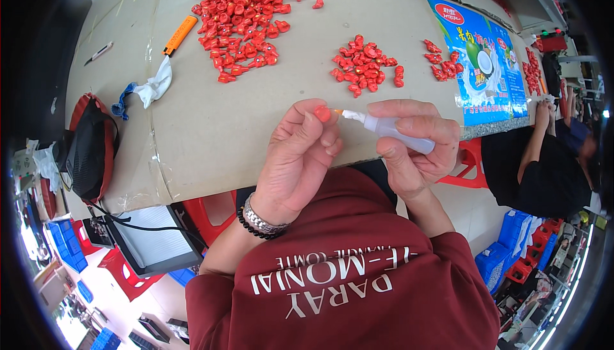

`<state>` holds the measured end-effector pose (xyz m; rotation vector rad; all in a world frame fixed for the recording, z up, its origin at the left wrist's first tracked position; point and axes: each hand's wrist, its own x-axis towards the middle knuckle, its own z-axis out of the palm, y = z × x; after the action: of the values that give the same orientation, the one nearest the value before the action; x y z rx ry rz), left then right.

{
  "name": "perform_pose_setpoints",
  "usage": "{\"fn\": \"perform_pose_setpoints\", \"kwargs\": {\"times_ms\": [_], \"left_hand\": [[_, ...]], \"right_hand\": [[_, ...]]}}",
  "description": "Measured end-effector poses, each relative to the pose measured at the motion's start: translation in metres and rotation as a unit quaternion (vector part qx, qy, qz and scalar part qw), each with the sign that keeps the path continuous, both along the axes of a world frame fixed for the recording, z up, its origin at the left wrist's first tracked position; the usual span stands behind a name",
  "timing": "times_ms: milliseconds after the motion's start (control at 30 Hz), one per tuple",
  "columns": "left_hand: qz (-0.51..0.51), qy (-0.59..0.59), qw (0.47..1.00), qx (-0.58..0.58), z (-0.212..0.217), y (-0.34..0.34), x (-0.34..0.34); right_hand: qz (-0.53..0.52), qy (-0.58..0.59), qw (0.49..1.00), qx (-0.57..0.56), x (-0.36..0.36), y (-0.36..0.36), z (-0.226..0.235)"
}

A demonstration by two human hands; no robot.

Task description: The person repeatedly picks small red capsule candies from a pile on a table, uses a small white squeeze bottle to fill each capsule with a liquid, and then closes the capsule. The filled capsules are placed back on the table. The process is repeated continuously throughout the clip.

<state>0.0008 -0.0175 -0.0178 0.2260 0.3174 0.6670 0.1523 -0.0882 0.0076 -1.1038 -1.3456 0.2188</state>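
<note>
Between the thumb and fingers of my left hand [295,151] is a small red plastic piece [322,114]. My right hand [419,142] is wrapped round a translucent squeeze bottle [403,134] with a white neck and a thin orange tip. The bottle lies nearly level, its tip pointing left and close beside the red piece; whether they touch I cannot tell. Beyond my hands a small pile of red pieces [363,65] rests on the table, with a much larger heap of red pieces [240,20] farther back to the left.
An orange utility knife [180,35] and a crumpled white cloth [153,84] lie at left, near a black and red bag [93,148]. A blue printed sheet [480,62] covers the table's right part, with several red pieces [443,62] beside it. Another person [543,158] sits at right.
</note>
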Motion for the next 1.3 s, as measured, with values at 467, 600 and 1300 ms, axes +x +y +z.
{"fn": "perform_pose_setpoints", "kwargs": {"times_ms": [467,600,1300], "left_hand": [[0.039,0.036,0.997,0.049,0.0057,0.0036,0.0001],[0.042,0.029,0.997,0.057,0.0027,0.0045,-0.0015],[0.015,-0.035,0.998,0.042,-0.0021,0.0067,0.0038]], "right_hand": [[0.021,-0.006,0.999,0.046,0.0028,-0.0008,0.0041],[0.017,-0.031,0.998,0.043,0.003,0.0018,0.0057],[0.015,0.012,1.0,0.014,-0.004,-0.0008,0.0084]]}}
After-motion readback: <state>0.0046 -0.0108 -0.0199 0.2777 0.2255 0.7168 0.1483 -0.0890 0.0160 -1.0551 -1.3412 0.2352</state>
